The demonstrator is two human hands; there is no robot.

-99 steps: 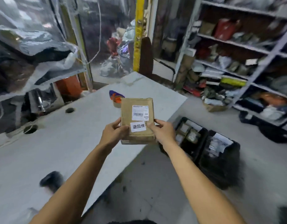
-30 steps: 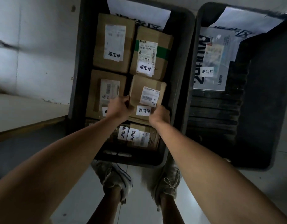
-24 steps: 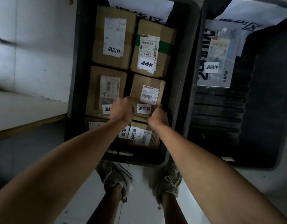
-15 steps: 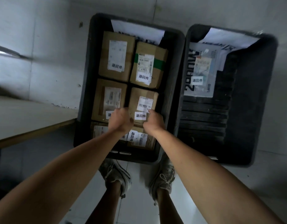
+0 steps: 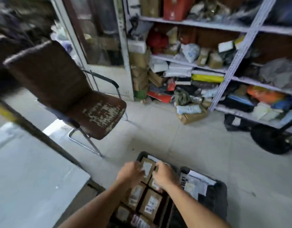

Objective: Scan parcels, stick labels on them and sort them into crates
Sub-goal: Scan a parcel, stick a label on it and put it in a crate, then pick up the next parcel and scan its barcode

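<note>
Low in the head view, a black crate (image 5: 139, 156) on the floor holds several brown cardboard parcels with white labels. The parcel I was carrying (image 5: 151, 204) lies flat among them, its label and return sticker up. My left hand (image 5: 130, 174) and my right hand (image 5: 165, 177) hover side by side over the far end of this crate, fingers loosely curled and holding nothing. Between them shows the far parcel (image 5: 147, 167). A second black crate (image 5: 221, 196) stands to the right with a flat white mailer (image 5: 192, 186) inside.
The grey table (image 5: 26, 178) fills the lower left, its corner close to the crates. A worn brown chair (image 5: 86, 102) stands behind it. Metal shelves (image 5: 224, 73) crammed with parcels line the back right, with a black wheel (image 5: 270, 140) below. Bare floor lies between.
My hands have let go of the parcel, which now lies in the left crate, and have lifted off it. My head has tipped up, so the room is now in view.
</note>
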